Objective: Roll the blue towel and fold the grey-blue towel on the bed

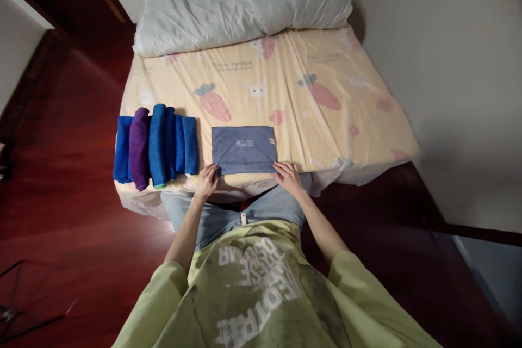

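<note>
A grey-blue towel lies flat on the bed near its front edge, with pale lettering across it and a small light tag at its right side. My left hand pinches the near left corner of this towel, fingers closed. At the near right corner, my right hand has its fingers closed on the towel's edge in the same way. To the left of my left hand stands a row of several rolled towels, mostly blue, with a purple rolled towel among them.
The bed has a yellow sheet with carrot and rabbit prints. A bulky pale grey quilt lies across its far side. A wall rises at the right. Dark red floor runs along the left, with a thin black stand at lower left.
</note>
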Motion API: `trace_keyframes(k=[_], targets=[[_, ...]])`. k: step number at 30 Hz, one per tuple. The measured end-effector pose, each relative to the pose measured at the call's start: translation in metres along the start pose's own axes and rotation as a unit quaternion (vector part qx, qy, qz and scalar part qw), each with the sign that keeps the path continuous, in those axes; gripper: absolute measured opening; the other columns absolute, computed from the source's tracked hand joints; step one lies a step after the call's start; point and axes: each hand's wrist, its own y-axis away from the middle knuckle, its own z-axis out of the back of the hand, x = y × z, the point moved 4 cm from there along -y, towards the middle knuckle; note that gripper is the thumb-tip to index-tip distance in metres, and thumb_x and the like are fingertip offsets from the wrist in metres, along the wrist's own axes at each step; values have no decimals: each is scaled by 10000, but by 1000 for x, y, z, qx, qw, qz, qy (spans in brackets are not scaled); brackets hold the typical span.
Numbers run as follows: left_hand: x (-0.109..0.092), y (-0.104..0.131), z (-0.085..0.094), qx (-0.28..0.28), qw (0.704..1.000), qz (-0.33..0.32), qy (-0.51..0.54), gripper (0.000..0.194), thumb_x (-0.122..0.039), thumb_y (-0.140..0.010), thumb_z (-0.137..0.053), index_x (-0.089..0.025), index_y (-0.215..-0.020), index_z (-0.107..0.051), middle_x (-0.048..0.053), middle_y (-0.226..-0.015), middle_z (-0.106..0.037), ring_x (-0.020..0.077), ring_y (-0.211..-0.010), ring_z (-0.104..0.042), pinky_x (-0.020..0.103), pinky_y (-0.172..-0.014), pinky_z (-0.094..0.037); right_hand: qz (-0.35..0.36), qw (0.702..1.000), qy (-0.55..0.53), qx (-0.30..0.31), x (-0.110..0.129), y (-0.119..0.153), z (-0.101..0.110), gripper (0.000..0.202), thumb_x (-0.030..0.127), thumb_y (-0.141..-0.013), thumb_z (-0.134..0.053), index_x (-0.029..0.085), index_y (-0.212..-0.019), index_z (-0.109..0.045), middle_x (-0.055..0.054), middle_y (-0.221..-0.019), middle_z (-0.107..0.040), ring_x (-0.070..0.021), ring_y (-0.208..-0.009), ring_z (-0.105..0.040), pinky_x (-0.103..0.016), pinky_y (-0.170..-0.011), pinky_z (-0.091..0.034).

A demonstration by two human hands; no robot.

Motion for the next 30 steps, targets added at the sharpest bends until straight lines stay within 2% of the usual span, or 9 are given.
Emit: trace_keyframes(k=[2,4,9,13,18,22,25,27,30], targets=[[2,3,1,24,1000,-12,-9,477,-227,-900,-555,-184,-1373,-603,125,-1478,-579,295,-1413,-485,464,-1138,-434,7,1000,-1,13,-2,-3,2,391,301,-991,-573,236,-1363,-675,-89,-1372,-671,-276,-1275,-568,-480,-1098,-431],[6,-1,2,27,999,0,-20,550,-217,-876,-571,-181,-1425,-577,129,-1474,-587,302,-1396,-509,467,-1127,-445,-3,1000,-3,13,-5,-9,0,400,309,-980,-597,231,-1364,-678,-95,-1347,-685,-281,-1249,-576,-481,-1083,-432],[16,-11,2,3,1000,26,-16,491,-96,-856,-495,-179,-1301,-685,127,-1303,-703,279,-1249,-619,461,-1062,-496,-45,999,10,4,-10,-17,-9,418,141,-903,-600,217,-1294,-729,-111,-1195,-730,-302,-1139,-583,-498,-1033,-438],[19,7,4,-16,998,12,64,439,-104,-894,-440,-202,-1195,-743,91,-1240,-738,235,-1190,-657,435,-1049,-532,-25,999,-46,5,-13,1,-10,525,37,-859,-506,261,-1272,-741,-72,-1144,-732,-269,-1115,-587,-456,-1022,-481],[29,25,3,-89,985,100,106,379,-169,-872,-485,-191,-1115,-775,86,-1129,-770,232,-1053,-695,408,-972,-567,-84,986,-138,-32,-26,6,-9,495,40,-814,-470,236,-1150,-776,-69,-1053,-737,-242,-1042,-616,-406,-939,-536],[32,18,-1,-85,978,142,123,299,-311,-899,-561,-188,-1078,-767,103,-1069,-769,243,-1002,-685,398,-946,-558,-106,980,-158,-50,-31,-1,-14,353,132,-818,-528,197,-1071,-766,-93,-1023,-733,-255,-1017,-621,-413,-933,-518],[34,15,1,-111,964,190,151,333,-438,-906,-597,-172,-1050,-737,122,-1035,-753,256,-990,-686,401,-935,-552,-150,970,-175,-78,-32,-2,-19,228,310,-870,-569,188,-974,-731,-96,-956,-715,-257,-956,-617,-398,-887,-521],[33,14,1,-120,952,220,177,376,-507,-916,-584,-168,-1017,-710,110,-961,-738,241,-913,-686,367,-861,-557,-189,958,-195,-95,-33,-1,-22,290,462,-902,-558,200,-841,-665,-73,-827,-669,-231,-835,-593,-357,-792,-519],[31,12,1,-118,941,236,212,424,-571,-920,-563,-166,-951,-684,81,-858,-707,209,-808,-660,311,-754,-537,-227,942,-227,-101,-31,-1,-25,450,625,-922,-498,234,-701,-510,-9,-651,-525,-176,-665,-499,-293,-648,-462]])
